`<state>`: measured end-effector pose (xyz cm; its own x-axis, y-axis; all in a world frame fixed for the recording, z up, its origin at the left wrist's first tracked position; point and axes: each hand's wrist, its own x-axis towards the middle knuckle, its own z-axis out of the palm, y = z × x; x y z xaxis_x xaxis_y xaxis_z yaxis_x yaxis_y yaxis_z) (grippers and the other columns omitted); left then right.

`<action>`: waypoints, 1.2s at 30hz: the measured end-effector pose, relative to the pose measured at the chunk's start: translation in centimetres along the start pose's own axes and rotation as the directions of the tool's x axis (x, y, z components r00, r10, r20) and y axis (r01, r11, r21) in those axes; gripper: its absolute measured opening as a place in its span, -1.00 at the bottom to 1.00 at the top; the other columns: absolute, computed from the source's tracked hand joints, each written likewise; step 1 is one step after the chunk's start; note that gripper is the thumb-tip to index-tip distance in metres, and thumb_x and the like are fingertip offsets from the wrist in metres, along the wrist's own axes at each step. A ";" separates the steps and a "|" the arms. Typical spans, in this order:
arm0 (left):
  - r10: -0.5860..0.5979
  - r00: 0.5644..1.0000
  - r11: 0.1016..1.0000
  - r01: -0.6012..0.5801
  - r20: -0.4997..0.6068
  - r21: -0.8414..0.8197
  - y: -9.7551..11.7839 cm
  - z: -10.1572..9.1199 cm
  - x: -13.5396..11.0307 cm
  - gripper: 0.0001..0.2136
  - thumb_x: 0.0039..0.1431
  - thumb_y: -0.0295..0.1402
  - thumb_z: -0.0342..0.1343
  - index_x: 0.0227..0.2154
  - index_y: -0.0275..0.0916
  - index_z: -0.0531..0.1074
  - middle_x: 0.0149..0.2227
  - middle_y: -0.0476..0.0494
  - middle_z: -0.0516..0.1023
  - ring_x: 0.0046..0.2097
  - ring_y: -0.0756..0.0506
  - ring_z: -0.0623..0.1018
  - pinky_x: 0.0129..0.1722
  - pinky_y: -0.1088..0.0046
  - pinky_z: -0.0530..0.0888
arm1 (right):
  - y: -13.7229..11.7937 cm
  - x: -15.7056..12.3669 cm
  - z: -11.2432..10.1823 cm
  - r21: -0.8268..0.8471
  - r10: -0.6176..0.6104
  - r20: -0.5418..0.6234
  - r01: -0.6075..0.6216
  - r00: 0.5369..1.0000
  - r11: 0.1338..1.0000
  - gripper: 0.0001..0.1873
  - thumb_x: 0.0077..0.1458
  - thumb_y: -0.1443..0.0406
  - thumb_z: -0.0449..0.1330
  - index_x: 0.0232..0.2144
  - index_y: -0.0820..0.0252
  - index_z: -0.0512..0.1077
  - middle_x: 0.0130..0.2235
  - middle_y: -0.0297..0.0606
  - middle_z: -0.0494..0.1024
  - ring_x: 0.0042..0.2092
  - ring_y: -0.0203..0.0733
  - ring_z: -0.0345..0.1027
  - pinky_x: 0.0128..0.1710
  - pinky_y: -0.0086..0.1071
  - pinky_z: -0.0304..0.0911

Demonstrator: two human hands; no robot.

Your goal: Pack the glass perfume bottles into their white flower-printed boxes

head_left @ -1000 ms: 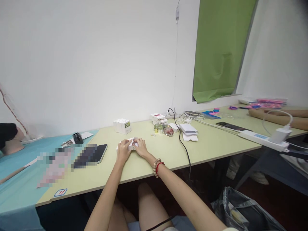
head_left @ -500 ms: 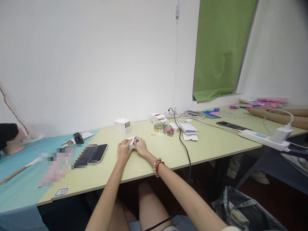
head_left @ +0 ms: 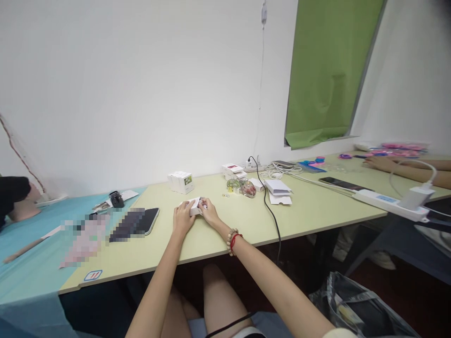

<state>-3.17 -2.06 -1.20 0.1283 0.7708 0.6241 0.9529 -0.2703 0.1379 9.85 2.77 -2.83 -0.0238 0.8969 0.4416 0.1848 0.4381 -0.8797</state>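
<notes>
A small white box (head_left: 195, 208) rests at the table's near middle, its open end facing right. My left hand (head_left: 182, 218) is closed around the box's left side. At the open end, my right hand (head_left: 210, 212) pinches with bent fingers; a small shiny bit shows there, too little to name. Behind my hands stand white cartons (head_left: 181, 182) with a green picture. To the right lie a clear pack with reddish contents (head_left: 248, 188), a green coiled item (head_left: 232, 184) and opened white boxes (head_left: 278, 188).
A phone (head_left: 151, 220) lies left of my hands. A black cable (head_left: 269, 213) hangs over the front edge. On the right are a power strip (head_left: 391, 203), another phone (head_left: 343, 183) and another person's arms (head_left: 405, 170). A lined bin (head_left: 355, 305) stands below.
My right fingers have drawn slightly to the right, out from the box's opening, showing more of its end. My left hand keeps its hold. The camera view has shifted a little.
</notes>
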 end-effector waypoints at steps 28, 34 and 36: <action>-0.131 0.990 0.990 0.128 -0.051 -0.051 -0.3 0.0 -0.4 -0.55 -0.05 -0.53 -0.06 -0.02 -0.16 0.27 0.01 -0.19 0.33 0.04 -0.20 0.30 0.01 0.21 0.17 | -0.3 0.2 -0.8 -0.059 0.117 -0.266 -0.138 0.957 0.989 -0.66 0.10 0.17 -0.15 -0.13 0.19 0.20 -0.21 -0.17 0.44 -0.25 -0.21 0.33 -0.29 -0.39 0.21; -0.161 0.984 0.984 0.153 -0.076 -0.093 -0.5 -0.1 -0.8 -0.54 -0.05 -0.56 -0.10 -0.03 -0.14 0.25 0.01 -0.15 0.34 0.07 -0.17 0.28 0.07 0.15 0.10 | -0.1 0.2 -1.3 -0.281 0.056 -0.300 -0.144 0.952 0.949 -0.79 -0.02 0.23 0.06 -0.34 0.21 0.38 -0.23 -0.05 0.41 -0.10 -0.02 0.23 -0.09 -0.24 0.05; -0.169 0.982 0.982 0.160 -0.082 -0.104 -0.6 -0.2 -0.8 -0.54 -0.05 -0.57 -0.11 -0.04 -0.14 0.25 0.00 -0.14 0.35 0.06 -0.17 0.29 0.06 0.14 0.11 | -0.2 0.2 -1.3 -0.327 0.036 -0.300 -0.138 0.953 0.935 -0.75 -0.02 0.28 0.06 -0.25 0.23 0.38 -0.23 -0.03 0.41 -0.08 0.01 0.21 -0.07 -0.20 0.01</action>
<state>-3.85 -2.62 -1.67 -0.0576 0.7558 0.6523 0.9271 -0.2018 0.3157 11.11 2.75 -2.38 0.2784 0.8527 0.4421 0.4972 0.2659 -0.8259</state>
